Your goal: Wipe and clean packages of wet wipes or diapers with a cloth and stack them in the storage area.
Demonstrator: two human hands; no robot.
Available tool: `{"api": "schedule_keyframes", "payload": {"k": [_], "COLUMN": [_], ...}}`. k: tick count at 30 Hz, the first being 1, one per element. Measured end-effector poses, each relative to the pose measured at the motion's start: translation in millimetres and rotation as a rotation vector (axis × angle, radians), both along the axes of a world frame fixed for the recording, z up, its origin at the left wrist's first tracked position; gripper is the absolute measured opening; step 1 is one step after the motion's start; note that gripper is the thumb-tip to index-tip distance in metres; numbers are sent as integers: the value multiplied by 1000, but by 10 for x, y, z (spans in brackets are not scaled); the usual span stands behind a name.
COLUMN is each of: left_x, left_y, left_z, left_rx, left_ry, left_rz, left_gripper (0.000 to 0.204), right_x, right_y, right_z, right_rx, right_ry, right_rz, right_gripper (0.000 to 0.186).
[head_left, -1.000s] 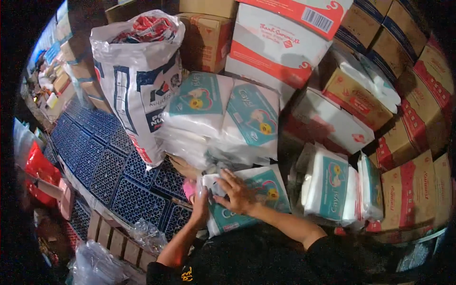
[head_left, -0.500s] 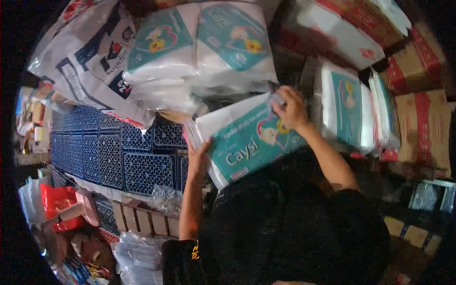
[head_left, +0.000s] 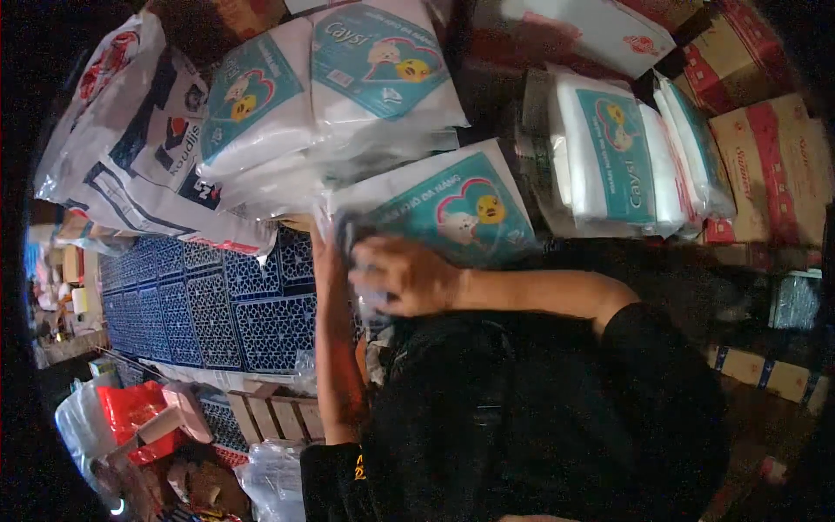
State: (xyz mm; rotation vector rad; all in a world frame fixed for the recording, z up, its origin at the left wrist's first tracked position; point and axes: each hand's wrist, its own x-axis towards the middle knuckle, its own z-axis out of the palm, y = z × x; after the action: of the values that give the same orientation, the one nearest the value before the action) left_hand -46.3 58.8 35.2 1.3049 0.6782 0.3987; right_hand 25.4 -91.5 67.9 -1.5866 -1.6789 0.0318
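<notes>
A flat white plastic pack (head_left: 487, 196) with a teal label and cartoon animals lies tilted in front of my body. My left hand (head_left: 327, 248) grips its left end, with most of the fingers hidden or blurred. Across the pack's lower left part reaches my right hand (head_left: 407, 274), its fingers curled and smeared by motion. A small dark grey thing (head_left: 350, 228) shows at these fingertips, too blurred to name. Just beyond the held pack are stacked similar packs (head_left: 374, 74) in clear wrap.
More teal-labelled packs (head_left: 613, 157) stand upright at the right, before red-and-brown cartons (head_left: 770, 174). A large printed white sack (head_left: 130, 165) leans at the left above blue lattice plastic panels (head_left: 204, 304). Lower left are a red bag (head_left: 130, 413) and clear plastic bags (head_left: 271, 478).
My right hand has swept from the pack's upper right corner leftward to its left end, with the dark thing. The pack's right end has tipped upward and away; my left hand stays at its left end.
</notes>
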Motion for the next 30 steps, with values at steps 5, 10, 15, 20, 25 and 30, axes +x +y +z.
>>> {"api": "schedule_keyframes", "payload": {"k": [5,10,15,20,25,30], "left_x": [-122,-112,-42,-112,-191,-175], "left_y": [332,391,303,380,84,-243], "left_z": [-47,-174,-148,-278,180,665], "left_rx": [53,-102,-223,-433,-327,-89], "left_ry": [128,-5,-51,118,-32,101], "left_rz": [125,124,213,-24,-61,-64], "left_gripper": [59,57,42,40,58,67], "right_x": [197,839,960,1063,1083,900], "right_y": [-455,-1303,-1652,-1641,-1256,-545], "right_z": [-152,-221,-249,-8,354,446], "right_rx": [-155,-170,-356,-298,-50,-78], "right_ry": [-322,-317,-70,188,213,36], "right_rz": [264,-74,-437,-556,-565,-409], "right_gripper": [40,34,37,32,40,47]}}
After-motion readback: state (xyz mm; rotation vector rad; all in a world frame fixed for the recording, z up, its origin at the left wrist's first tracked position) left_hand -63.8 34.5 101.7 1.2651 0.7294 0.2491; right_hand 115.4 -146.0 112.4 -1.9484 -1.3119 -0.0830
